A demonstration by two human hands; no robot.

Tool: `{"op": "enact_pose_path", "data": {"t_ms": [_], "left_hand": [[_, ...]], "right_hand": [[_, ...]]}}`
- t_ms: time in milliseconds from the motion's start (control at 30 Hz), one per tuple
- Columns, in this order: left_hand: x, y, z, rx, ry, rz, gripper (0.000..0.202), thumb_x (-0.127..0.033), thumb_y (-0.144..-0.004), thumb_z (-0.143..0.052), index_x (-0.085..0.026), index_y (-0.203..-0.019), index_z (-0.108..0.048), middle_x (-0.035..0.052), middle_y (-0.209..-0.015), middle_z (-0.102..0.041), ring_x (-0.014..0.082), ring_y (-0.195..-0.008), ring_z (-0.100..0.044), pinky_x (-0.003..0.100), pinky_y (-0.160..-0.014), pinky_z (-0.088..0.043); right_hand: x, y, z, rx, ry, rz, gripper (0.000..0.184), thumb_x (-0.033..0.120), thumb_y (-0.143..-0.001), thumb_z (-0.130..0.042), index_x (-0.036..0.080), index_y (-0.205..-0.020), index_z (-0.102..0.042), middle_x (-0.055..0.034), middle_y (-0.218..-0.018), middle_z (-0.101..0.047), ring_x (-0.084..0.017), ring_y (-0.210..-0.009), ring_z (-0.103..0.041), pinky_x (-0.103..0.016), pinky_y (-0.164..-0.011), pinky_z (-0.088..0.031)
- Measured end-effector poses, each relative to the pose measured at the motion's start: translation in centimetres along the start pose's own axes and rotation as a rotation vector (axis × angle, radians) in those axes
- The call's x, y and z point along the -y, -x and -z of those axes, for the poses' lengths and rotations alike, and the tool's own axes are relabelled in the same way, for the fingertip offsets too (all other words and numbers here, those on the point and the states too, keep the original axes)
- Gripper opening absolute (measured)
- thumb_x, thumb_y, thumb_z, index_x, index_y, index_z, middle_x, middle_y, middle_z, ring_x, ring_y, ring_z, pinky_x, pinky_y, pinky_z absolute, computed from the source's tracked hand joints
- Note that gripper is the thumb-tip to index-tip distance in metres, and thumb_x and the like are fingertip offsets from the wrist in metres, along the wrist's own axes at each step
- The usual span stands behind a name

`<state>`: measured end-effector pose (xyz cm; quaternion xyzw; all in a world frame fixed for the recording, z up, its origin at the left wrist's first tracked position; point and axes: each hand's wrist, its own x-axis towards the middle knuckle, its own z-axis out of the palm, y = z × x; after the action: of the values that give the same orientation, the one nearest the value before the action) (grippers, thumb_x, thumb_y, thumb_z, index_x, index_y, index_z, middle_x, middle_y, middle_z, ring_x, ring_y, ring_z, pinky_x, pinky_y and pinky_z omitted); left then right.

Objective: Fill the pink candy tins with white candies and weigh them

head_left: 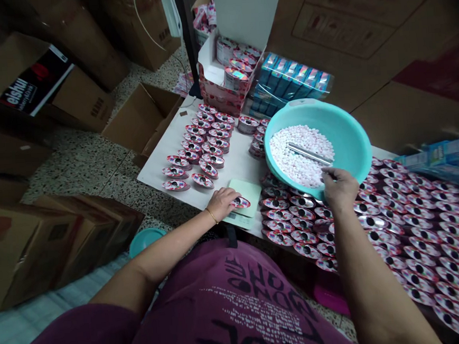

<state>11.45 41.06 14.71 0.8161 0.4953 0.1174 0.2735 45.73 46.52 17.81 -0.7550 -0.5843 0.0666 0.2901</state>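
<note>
My left hand [222, 203] is closed around a small oval container [241, 203] with a red and white patterned top and a dark round hole. That container rests on a pale green flat scale [250, 190] at the table's front edge. My right hand [339, 185] is over the near rim of a turquoise basin [351, 130], fingers drawn together; what they hold, if anything, is hidden. Inside the basin lie many small white pellets [296, 135]. A shiny metal tube [311, 154] lies across the pellets, its near end close to my right fingertips.
Rows of similar oval containers [211, 148] stand left of the scale, and many more [417, 231] fill the right side. Behind are a carton of round-topped packs [223, 90] and wrapped blue boxes [286, 80]. Cardboard boxes [141, 118] stand on the floor at left.
</note>
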Motion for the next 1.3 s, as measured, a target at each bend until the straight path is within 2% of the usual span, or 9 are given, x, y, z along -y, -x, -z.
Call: {"op": "enact_pose_path", "data": {"t_ms": [133,400,500,600,733,867,967,1100,1300], "left_hand": [[0.8,1.8,1.5,-0.024,-0.086,0.007,0.036,-0.017,-0.075,-0.056,-0.022,-0.110,-0.053,0.0060,-0.107,-0.055,0.0228,-0.100,-0.046,0.037,-0.084,-0.038],[7.7,4.7,3.0,-0.128,-0.303,0.195,0.040,-0.009,-0.072,-0.054,-0.024,-0.110,-0.055,0.0085,-0.110,-0.053,0.0239,-0.103,-0.048,0.040,-0.086,-0.041],[8.7,3.8,2.7,-0.161,-0.370,0.160,0.065,-0.017,-0.064,-0.067,-0.026,-0.124,-0.043,0.0122,-0.130,-0.040,0.0299,-0.120,-0.036,0.046,-0.095,-0.034],[9.2,1.8,2.8,-0.071,-0.429,0.039,0.086,-0.027,-0.060,-0.073,-0.029,-0.134,-0.028,0.0099,-0.145,-0.018,0.0317,-0.131,-0.016,0.049,-0.102,-0.023],[10.0,-0.9,3.0,0.073,-0.508,-0.018,0.079,-0.032,-0.070,-0.064,-0.035,-0.135,-0.021,0.0050,-0.147,-0.015,0.0297,-0.132,-0.014,0.055,-0.103,-0.014],[10.9,-1.8,3.3,0.052,-0.537,-0.006,0.072,-0.034,-0.076,-0.057,-0.036,-0.136,-0.017,0.0042,-0.147,-0.015,0.0273,-0.133,-0.014,0.056,-0.103,-0.010],[10.5,-2.1,3.7,0.044,-0.538,-0.009,0.087,-0.040,-0.065,-0.067,-0.034,-0.137,-0.018,0.0066,-0.147,-0.013,0.0308,-0.133,-0.011,0.057,-0.103,-0.008],[7.8,-6.3,3.6,-0.068,-0.452,-0.039,0.082,-0.048,-0.070,-0.060,-0.025,-0.137,-0.020,0.0099,-0.146,-0.016,0.0292,-0.132,-0.012,0.049,-0.103,-0.015],[2.6,-18.3,1.2,-0.043,-0.336,0.057,0.041,-0.023,-0.083,-0.044,-0.034,-0.122,-0.043,0.0054,-0.136,-0.031,0.0264,-0.113,-0.038,0.040,-0.085,-0.039]], "right_hand": [[-0.1,0.0,-0.1,0.007,0.030,0.009,0.026,0.030,-0.073,-0.050,0.019,-0.089,-0.067,-0.0060,-0.086,-0.065,-0.019,-0.078,-0.059,-0.033,-0.075,-0.044],[0.0,0.2,0.0,0.040,0.046,0.008,0.028,0.033,-0.073,-0.047,0.020,-0.089,-0.067,-0.0063,-0.090,-0.065,-0.021,-0.081,-0.058,-0.034,-0.076,-0.043],[0.0,0.3,-0.1,0.053,0.037,0.026,0.030,0.035,-0.073,-0.046,0.019,-0.089,-0.066,-0.0072,-0.090,-0.065,-0.022,-0.082,-0.058,-0.034,-0.075,-0.043],[-0.1,0.3,-0.2,0.046,0.030,0.043,0.033,0.037,-0.074,-0.044,0.017,-0.088,-0.066,-0.0081,-0.090,-0.065,-0.022,-0.082,-0.058,-0.033,-0.074,-0.043],[-0.3,0.2,-0.5,0.043,0.045,0.067,0.037,0.039,-0.074,-0.042,0.015,-0.088,-0.067,-0.0095,-0.091,-0.065,-0.023,-0.083,-0.058,-0.033,-0.072,-0.043],[-0.3,0.3,-0.6,0.040,0.032,0.075,0.037,0.040,-0.075,-0.041,0.015,-0.087,-0.066,-0.0095,-0.091,-0.065,-0.023,-0.083,-0.059,-0.032,-0.072,-0.043],[-0.1,0.3,-0.5,0.035,0.004,0.072,0.036,0.040,-0.076,-0.042,0.015,-0.086,-0.066,-0.0092,-0.091,-0.065,-0.022,-0.083,-0.059,-0.032,-0.074,-0.044],[0.3,0.4,-0.3,0.023,-0.004,0.065,0.035,0.040,-0.077,-0.042,0.016,-0.086,-0.065,-0.0091,-0.091,-0.065,-0.022,-0.083,-0.059,-0.031,-0.074,-0.044],[0.6,0.5,-0.3,0.031,-0.005,0.078,0.032,0.037,-0.079,-0.041,0.017,-0.085,-0.064,-0.0086,-0.091,-0.065,-0.021,-0.083,-0.059,-0.031,-0.074,-0.044]]}}
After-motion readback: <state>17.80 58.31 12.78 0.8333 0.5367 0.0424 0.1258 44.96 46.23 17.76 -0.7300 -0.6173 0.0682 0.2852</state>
